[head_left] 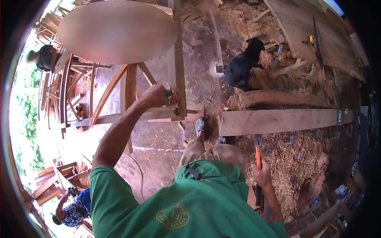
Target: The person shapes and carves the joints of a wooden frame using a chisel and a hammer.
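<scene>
Green shirt (206, 198) nearest the lens, a woodworker stands in a shaving-strewn workshop, right hand (262, 174) closed around the long handle of a hammer (258, 156), its orange shaft pointing away from the body and its head near a broad plank (278, 122). Across the body, the left hand (154, 96) reaches to the corner of a wooden frame (176, 63), seemingly clenched on a small teal-ended tool (168, 93) whose working end cannot be made out. Hammer and corner are well apart, so the moment looks like positioning at the joint rather than a blow; striking there would call for a firm left grip, a raised hammer and a swing clear of the fingers. Beyond the plank lies a curved timber (283, 99), with a black dog (242, 65) beside it and a saw (316, 41) resting on a wide board (301, 23). At lower left, a person in a patterned top (75, 212) is near stacked wood.
</scene>
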{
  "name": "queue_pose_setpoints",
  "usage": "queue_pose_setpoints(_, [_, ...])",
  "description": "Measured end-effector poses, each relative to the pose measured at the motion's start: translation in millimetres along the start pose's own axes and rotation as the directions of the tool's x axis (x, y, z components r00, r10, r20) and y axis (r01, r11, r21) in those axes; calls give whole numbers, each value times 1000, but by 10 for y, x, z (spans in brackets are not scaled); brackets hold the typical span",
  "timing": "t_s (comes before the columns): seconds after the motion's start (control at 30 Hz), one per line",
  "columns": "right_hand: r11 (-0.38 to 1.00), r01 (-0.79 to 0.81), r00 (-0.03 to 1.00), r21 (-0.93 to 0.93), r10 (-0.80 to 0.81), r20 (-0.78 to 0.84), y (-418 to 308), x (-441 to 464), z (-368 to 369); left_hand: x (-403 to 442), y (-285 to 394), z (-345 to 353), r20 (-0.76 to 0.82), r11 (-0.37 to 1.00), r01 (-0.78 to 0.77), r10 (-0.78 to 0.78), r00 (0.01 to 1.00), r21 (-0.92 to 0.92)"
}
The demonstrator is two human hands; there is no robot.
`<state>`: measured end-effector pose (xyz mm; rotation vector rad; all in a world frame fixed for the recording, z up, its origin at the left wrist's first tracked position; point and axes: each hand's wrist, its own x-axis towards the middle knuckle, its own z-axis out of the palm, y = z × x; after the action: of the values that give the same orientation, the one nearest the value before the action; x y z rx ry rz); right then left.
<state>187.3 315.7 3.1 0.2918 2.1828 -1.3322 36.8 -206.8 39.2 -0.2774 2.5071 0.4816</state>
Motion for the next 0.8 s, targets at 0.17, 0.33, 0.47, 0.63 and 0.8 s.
queue_pose_setpoints(0.17, [997, -78, 997, -20, 78, -2, -77, 8, 132, 79, -58, -172, 94, 995, -46, 38, 995, 88])
queue_pose_setpoints(0.33, [993, -81, 997, -85, 79, -25, -201, -3, 375, 304, -183, -351, 222, 985, -171, 168, 960, -8])
queue_pose_setpoints(0.47, [997, -71, 995, -21, 70, -68, -587, -91, 639, 591, -454, -250, 325, 963, -181, 240, 915, -200])
queue_pose_setpoints(0.63, [979, -193, 977, 63, 198, -82, -632, -210, 816, 308, -385, -299, 265, 890, -126, 262, 928, -438])
queue_pose_setpoints(0.8, [995, -74, 992, -65, 67, -111, -491, -215, 926, 234, -362, -223, 227, 778, 3, 180, 957, -629])
